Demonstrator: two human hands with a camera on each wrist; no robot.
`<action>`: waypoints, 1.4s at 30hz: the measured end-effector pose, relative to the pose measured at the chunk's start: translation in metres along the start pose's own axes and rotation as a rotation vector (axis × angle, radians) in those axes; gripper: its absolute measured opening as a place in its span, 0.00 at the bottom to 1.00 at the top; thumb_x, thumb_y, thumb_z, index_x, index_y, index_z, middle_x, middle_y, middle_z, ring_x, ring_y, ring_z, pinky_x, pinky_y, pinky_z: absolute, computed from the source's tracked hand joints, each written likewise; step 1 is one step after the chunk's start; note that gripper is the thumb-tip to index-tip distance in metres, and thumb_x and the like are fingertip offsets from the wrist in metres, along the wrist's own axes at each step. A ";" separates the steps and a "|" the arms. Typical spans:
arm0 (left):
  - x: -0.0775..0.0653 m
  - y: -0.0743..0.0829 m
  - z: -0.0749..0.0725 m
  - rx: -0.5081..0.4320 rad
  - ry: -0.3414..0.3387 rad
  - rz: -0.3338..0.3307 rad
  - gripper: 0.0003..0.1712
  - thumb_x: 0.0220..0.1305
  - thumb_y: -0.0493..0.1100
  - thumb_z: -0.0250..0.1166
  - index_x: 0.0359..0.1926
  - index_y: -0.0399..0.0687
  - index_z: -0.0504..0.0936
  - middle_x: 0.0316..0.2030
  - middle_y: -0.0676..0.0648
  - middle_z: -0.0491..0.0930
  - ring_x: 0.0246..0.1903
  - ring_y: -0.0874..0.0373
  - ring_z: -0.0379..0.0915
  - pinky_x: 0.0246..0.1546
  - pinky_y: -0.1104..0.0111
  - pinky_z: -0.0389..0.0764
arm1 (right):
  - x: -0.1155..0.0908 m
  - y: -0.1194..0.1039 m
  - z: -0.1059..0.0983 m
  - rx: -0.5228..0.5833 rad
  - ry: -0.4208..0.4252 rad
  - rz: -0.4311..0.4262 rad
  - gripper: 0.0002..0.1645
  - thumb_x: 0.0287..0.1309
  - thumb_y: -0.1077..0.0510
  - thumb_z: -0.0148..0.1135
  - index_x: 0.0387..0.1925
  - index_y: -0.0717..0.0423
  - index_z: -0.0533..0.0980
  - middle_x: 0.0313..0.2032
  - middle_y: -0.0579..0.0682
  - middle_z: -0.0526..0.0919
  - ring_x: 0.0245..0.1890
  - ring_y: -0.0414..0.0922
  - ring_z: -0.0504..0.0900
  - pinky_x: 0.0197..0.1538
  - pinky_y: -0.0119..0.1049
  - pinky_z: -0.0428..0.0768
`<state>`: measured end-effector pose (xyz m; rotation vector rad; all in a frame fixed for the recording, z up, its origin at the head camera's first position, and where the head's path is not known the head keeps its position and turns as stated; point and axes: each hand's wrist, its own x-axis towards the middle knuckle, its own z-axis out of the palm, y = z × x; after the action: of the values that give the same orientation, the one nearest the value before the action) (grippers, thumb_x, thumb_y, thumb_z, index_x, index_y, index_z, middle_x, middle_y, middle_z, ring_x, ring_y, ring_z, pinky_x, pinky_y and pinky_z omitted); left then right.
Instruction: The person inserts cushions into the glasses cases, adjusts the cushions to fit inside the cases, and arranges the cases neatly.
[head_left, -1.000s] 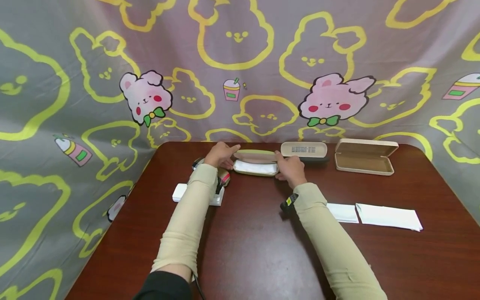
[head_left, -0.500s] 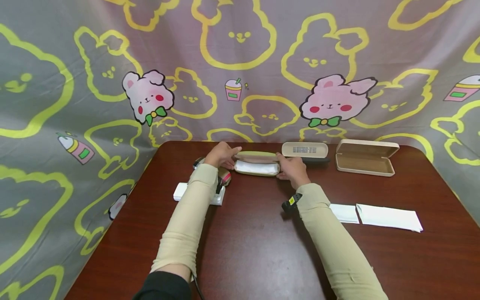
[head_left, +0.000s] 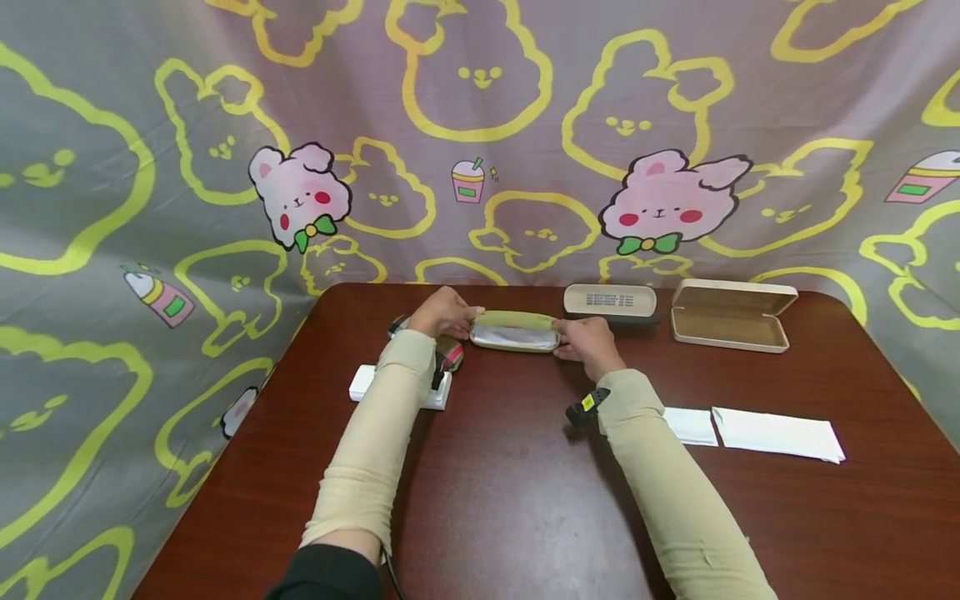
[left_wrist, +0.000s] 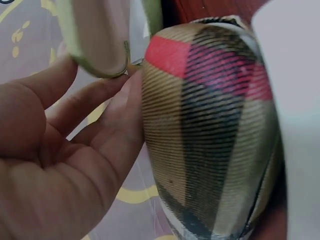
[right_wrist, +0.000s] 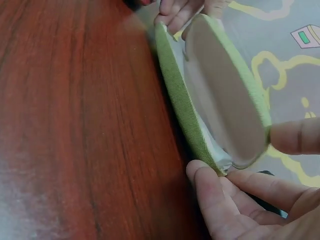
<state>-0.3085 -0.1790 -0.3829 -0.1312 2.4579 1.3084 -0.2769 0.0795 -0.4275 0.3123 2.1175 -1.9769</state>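
Toward the back of the table, both hands hold a green glasses case (head_left: 513,319) by its two ends. Its lid is partly lowered over a white cloth (head_left: 510,337) inside. My left hand (head_left: 444,313) grips the left end, thumb on the lid and fingers by the base, as the left wrist view also shows. My right hand (head_left: 589,343) pinches the other end; in the right wrist view its thumb presses the green lid edge (right_wrist: 252,92) and its fingers support the lower shell. A plaid glasses case (left_wrist: 210,130) lies right beside the left hand, partly covered by the sleeve in the head view.
Behind the right hand stands an open case with a printed lid (head_left: 610,300). To its right is an open beige case (head_left: 727,329). Folded white cloths (head_left: 778,433) lie at the right, partly behind the right sleeve. A white object (head_left: 362,382) lies under the left forearm.
The green case's lid has swung down toward the front, so more of its outer face shows and less of the cloth. Both hands stay at the case's ends.
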 end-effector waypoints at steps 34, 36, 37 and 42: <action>-0.030 0.057 0.035 0.429 0.034 0.247 0.16 0.66 0.48 0.70 0.41 0.38 0.90 0.36 0.40 0.87 0.35 0.51 0.80 0.36 0.63 0.77 | -0.022 -0.007 -0.052 -0.356 0.015 -0.155 0.20 0.66 0.55 0.64 0.49 0.69 0.82 0.46 0.64 0.85 0.40 0.50 0.87 0.48 0.46 0.83; -0.032 0.062 0.043 0.425 0.030 0.265 0.15 0.65 0.48 0.71 0.40 0.39 0.90 0.35 0.42 0.88 0.36 0.51 0.81 0.36 0.64 0.79 | -0.025 -0.007 -0.059 -0.377 0.011 -0.166 0.20 0.66 0.54 0.65 0.49 0.68 0.82 0.45 0.63 0.86 0.38 0.49 0.87 0.46 0.45 0.83; -0.033 0.063 0.046 0.419 0.024 0.272 0.14 0.65 0.47 0.72 0.40 0.39 0.90 0.35 0.42 0.88 0.35 0.51 0.82 0.36 0.64 0.79 | -0.027 -0.007 -0.063 -0.385 0.008 -0.170 0.20 0.66 0.54 0.65 0.49 0.68 0.82 0.44 0.63 0.86 0.38 0.48 0.87 0.46 0.44 0.83; -0.034 0.066 0.064 0.432 0.017 0.307 0.12 0.61 0.46 0.74 0.39 0.41 0.91 0.34 0.47 0.87 0.33 0.58 0.80 0.36 0.67 0.79 | -0.037 -0.003 -0.084 -0.410 -0.010 -0.189 0.19 0.68 0.57 0.63 0.50 0.70 0.81 0.44 0.63 0.85 0.36 0.46 0.85 0.45 0.43 0.83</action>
<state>-0.2754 -0.0917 -0.3523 0.3567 2.7889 0.8474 -0.2443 0.1631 -0.4081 0.0286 2.5538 -1.5662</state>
